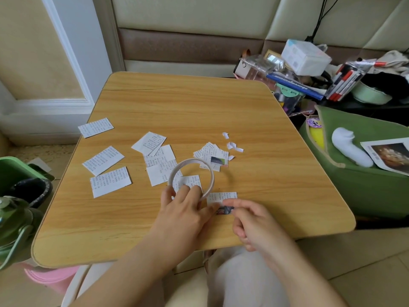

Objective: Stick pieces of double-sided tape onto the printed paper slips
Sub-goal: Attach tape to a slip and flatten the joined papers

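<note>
White tape roll (191, 177) tilted over scattered printed slips (103, 160)

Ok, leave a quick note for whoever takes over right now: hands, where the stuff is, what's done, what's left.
Left hand: holds the tape roll at its near edge.
Right hand: fingertips pinch at the slip beside the roll.
Other slips: three at the table's left, a pile mid-table, another pile with paper scraps beyond the roll.
Done: cannot tell which slips are taped.
Left: tape this slip, then check the rest.

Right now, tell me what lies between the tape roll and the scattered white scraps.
Head view: a pile of printed slips lies between tape roll and white scraps.
</note>
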